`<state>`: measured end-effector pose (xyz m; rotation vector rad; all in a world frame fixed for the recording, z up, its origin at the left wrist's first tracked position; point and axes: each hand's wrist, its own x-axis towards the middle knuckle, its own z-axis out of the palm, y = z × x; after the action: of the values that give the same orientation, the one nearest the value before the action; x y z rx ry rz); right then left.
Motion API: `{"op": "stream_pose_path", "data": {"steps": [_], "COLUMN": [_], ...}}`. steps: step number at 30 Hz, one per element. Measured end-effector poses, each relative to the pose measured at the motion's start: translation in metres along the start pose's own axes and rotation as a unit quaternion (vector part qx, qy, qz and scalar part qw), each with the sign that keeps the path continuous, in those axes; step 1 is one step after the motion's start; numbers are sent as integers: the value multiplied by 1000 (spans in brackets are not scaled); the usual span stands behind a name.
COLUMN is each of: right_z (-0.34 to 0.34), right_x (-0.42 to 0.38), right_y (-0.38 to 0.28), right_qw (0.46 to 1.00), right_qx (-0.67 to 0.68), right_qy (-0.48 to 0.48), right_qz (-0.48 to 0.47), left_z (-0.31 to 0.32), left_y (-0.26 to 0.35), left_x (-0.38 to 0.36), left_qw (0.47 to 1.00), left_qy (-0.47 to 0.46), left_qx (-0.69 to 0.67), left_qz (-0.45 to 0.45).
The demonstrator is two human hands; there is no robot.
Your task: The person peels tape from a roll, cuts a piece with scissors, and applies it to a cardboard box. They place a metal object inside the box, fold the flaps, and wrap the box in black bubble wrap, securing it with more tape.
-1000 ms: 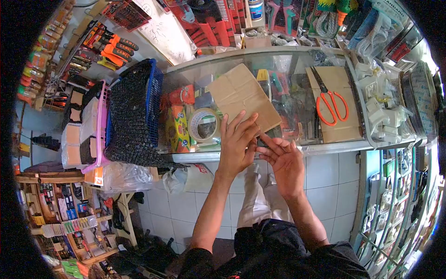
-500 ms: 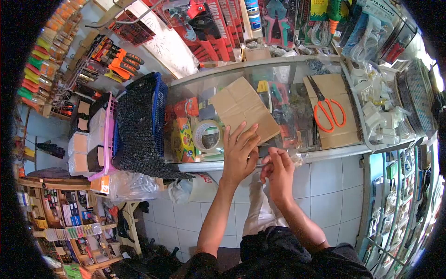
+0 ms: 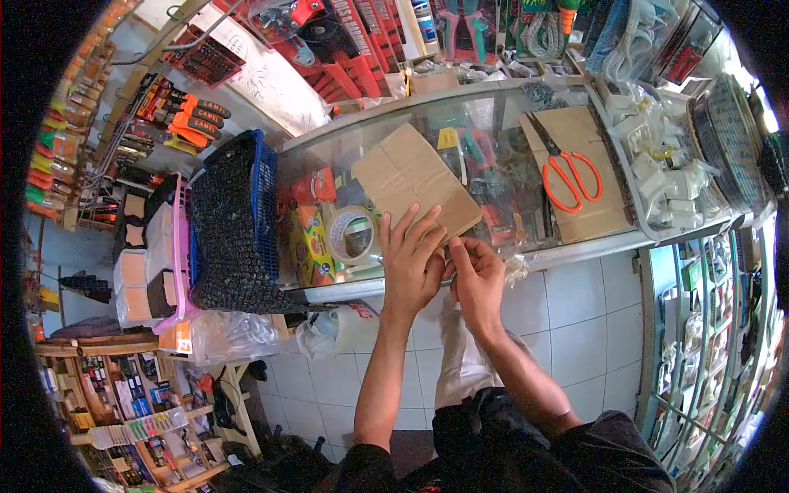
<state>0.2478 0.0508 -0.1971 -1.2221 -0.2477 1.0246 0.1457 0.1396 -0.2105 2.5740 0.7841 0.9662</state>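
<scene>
A folded piece of brown cardboard (image 3: 417,182) lies on the glass counter (image 3: 329,145). My left hand (image 3: 411,261) rests on its near edge, fingers stretched out and slightly apart. Close beside it, my right hand (image 3: 477,283) is closed in a pinch at the cardboard's near corner; whatever the fingertips hold is hidden. A roll of tape (image 3: 336,236) lies on the glass left of my left hand. To the right, scissors with orange handles (image 3: 573,181) lie on another flat cardboard piece (image 3: 581,228).
A blue basket (image 3: 267,197) with black netted material and a pink basket (image 3: 182,246) stand on the left. White plastic fittings (image 3: 678,185) are heaped at the right end. Packaged tools (image 3: 341,49) hang behind the counter. Tiled floor (image 3: 575,304) shows below.
My right hand has moved up to the cardboard's near corner, closer to my left hand. The left hand stays on the cardboard. The whole view has shifted slightly.
</scene>
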Motion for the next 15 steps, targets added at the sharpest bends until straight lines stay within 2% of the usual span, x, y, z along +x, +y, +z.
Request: {"op": "stream_pose_path", "data": {"steps": [7, 10, 13, 15], "right_z": [-2, 4, 7, 7], "right_x": [1, 1, 5, 2], "right_y": [12, 18, 26, 25], "right_qw": [1000, 995, 977, 977], "right_qx": [-19, -35, -118, -132], "right_qy": [1, 27, 51, 49], "right_qz": [-24, -85, -169, -158], "left_z": [2, 1, -1, 0], "left_y": [0, 1, 4, 4], "left_x": [-2, 0, 1, 1], "left_qw": [1000, 1000, 1000, 1000], "left_qy": [2, -6, -2, -1], "left_qx": [3, -4, -11, -15], "left_qz": [-11, -18, -20, -20]}}
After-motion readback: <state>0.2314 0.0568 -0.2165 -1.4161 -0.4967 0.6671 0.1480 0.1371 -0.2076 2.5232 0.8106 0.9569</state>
